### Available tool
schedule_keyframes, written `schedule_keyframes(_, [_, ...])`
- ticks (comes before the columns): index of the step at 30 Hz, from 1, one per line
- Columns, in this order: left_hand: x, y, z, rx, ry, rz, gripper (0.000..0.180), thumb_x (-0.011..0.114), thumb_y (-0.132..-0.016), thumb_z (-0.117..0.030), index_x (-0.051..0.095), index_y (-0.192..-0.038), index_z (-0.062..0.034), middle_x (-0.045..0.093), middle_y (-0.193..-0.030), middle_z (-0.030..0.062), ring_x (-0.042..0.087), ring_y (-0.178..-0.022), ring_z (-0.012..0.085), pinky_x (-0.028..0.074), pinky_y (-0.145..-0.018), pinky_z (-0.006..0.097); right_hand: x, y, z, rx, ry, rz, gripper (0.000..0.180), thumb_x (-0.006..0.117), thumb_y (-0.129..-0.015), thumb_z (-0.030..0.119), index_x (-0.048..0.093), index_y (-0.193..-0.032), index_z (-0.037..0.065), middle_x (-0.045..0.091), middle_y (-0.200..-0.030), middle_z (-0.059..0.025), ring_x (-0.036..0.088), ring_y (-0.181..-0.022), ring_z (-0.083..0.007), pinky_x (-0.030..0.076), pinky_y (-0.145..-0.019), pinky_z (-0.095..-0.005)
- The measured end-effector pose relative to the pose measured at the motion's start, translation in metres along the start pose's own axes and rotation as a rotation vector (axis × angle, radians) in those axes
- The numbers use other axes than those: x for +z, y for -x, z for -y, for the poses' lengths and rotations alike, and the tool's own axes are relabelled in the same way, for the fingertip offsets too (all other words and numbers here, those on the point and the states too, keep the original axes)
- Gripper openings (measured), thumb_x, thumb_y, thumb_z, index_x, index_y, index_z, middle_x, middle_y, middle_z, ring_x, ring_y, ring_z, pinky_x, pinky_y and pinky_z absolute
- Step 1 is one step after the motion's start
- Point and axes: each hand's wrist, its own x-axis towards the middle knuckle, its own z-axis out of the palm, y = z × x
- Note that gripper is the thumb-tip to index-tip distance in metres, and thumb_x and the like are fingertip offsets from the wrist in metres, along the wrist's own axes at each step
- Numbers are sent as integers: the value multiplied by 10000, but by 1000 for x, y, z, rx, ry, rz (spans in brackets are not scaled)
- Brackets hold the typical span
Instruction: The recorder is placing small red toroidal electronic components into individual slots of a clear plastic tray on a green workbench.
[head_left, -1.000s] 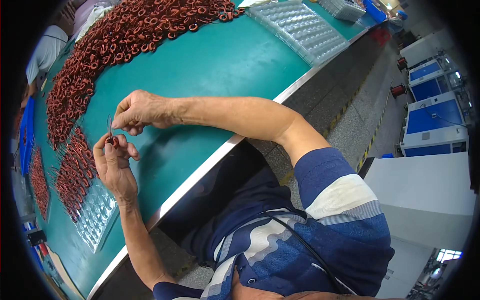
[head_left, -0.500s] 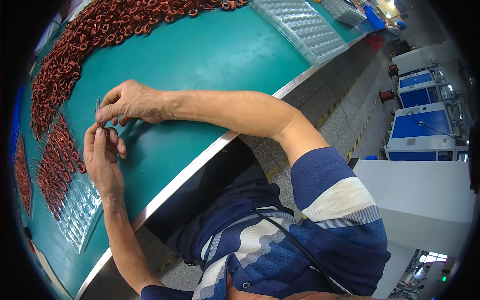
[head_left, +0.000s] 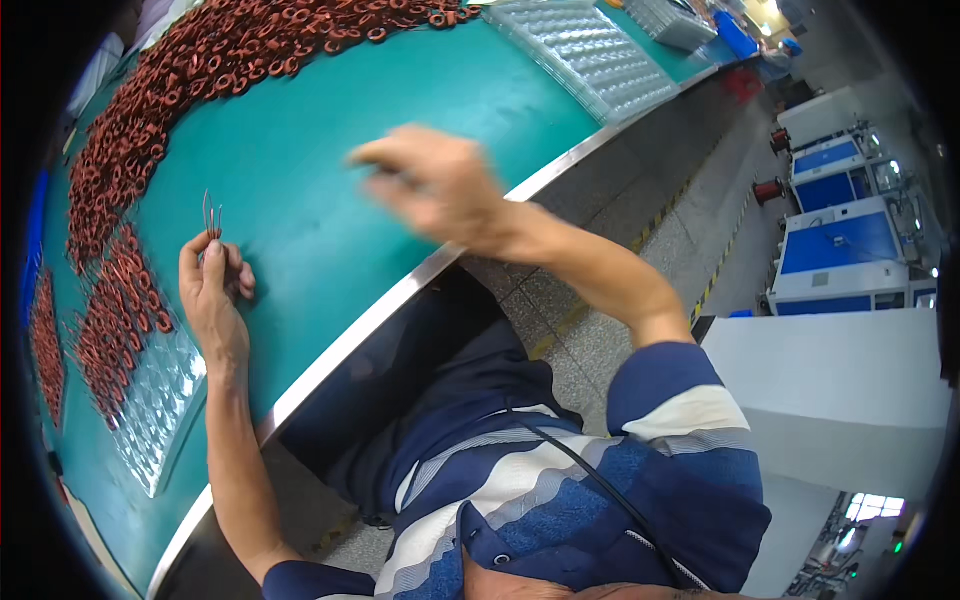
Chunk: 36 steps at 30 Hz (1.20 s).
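Observation:
My left hand (head_left: 212, 292) rests on the green table (head_left: 330, 170) and pinches a small copper coil whose thin wire leads (head_left: 211, 214) stick up above the fingers. My right hand (head_left: 432, 188) is raised over the middle of the table, blurred by motion; its fingers are curled and I cannot tell whether anything is in them. A long pile of reddish-brown copper coils (head_left: 190, 70) curves along the far side of the table. More coils (head_left: 115, 315) lie in a clear plastic blister tray (head_left: 160, 400) just left of my left hand.
A second clear blister tray (head_left: 590, 55) lies at the far right end of the table. The table's metal edge (head_left: 400, 290) runs diagonally in front of my lap. Blue and white machines (head_left: 850, 240) stand on the floor to the right.
My right hand has left the left hand and swung right and up over the table. The left hand still holds the coil, its leads now standing free.

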Motion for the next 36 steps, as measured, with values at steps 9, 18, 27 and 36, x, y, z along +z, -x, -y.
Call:
schedule_keyframes(9, [4,-1,-1,44,-188,36,275,492,-1000,-239,521,-1126,3,510,-768,4,469,-618,58,355,-536,192,-197,96,-124,264,1084,293,642,579,-740,-25,409,-1355,44,491,-1329,-159,454,-1242,-329,380,-1029,-408])
schedule_keyframes(18, [10,4,-1,41,-189,28,260,498,-996,-229,520,-1117,1,518,-761,2,478,-606,54,357,-522,190,-218,97,-137,56,977,412,429,597,-809,47,529,-1232,26,579,-1217,-140,551,-1138,-307,422,-955,-407])
schedule_keyframes(27, [9,0,-6,74,-206,45,250,490,-999,-221,515,-1104,4,521,-754,3,487,-593,50,361,-505,186,-187,79,-33,77,644,-22,337,703,-824,108,571,-1125,34,588,-1112,-128,592,-993,-300,493,-845,-374])
schedule_keyframes(36, [8,3,-1,70,-196,58,260,488,-998,-240,508,-1115,-9,518,-768,6,479,-596,59,356,-504,194,-166,72,4,130,369,-269,325,721,-834,141,585,-1103,18,597,-1088,-102,587,-991,-253,482,-840,-334])
